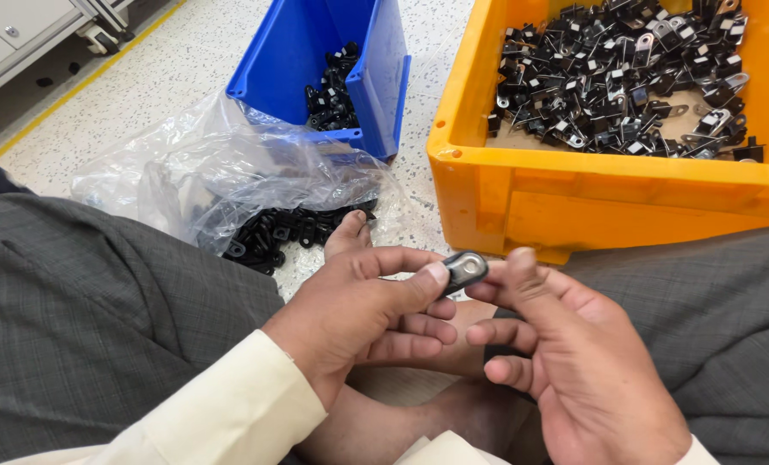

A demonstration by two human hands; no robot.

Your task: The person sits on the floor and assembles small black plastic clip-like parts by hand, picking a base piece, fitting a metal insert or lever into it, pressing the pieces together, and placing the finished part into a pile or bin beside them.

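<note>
- Left hand (pixel 358 314) and right hand (pixel 565 362), held close together above the lap, share one small dark part with a metal eyelet (pixel 464 270); it sits between the left thumb tip and the right thumb and forefinger.
- State of the fingers (pixel 419 288): both hands closed in a light pinch on the part; the remaining digits are curled in, holding nothing.
- Handling, as judged: the part looks light, rigid and smooth, so it may slip; a pinch across its flat faces, clear of the eyelet, seems the soundest hold.
- Yellow crate (pixel 574 194), just beyond the fingers and to the right: its floor carries a loose heap of similar black-and-metal parts (pixel 617 86), well below the rim.
- Blue bin (pixel 376 77), farther off beyond the fingers and to the left: a small pile of black pieces (pixel 333 90) lies in one corner.
- Clear plastic bag (pixel 221 164), crumpled on the speckled floor (pixel 427 34) left of the fingers: black links (pixel 285 231) spill from its open mouth.
</note>
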